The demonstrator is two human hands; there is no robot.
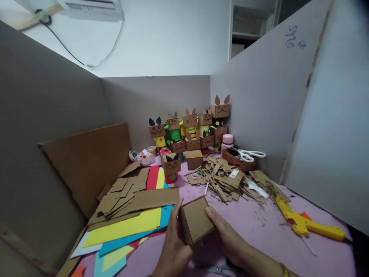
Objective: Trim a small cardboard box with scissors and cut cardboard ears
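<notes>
A small brown cardboard box (pixel 196 218) is held between both hands, tilted, above the pink table cover. My left hand (pixel 173 238) presses on its left side, with fingers upright along the edge. My right hand (pixel 227 234) grips the right side, its thumb near the top edge. Below the hands lies a pair of scissors (pixel 217 268), partly hidden. Just beyond the box stands a cardboard-headed figure (pixel 172 166) with dark ears and a red body. Another plain cardboard box (pixel 194 159) sits behind it, to the right.
Cardboard pieces (pixel 123 196) and coloured paper sheets (pixel 123 227) lie at left. A scrap pile (pixel 221 177) spreads right of centre. A yellow glue gun (pixel 309 223) rests at right. Several animal figures (pixel 190 121), a pink bottle (pixel 227 141) and white-handled scissors (pixel 249 154) stand or lie behind.
</notes>
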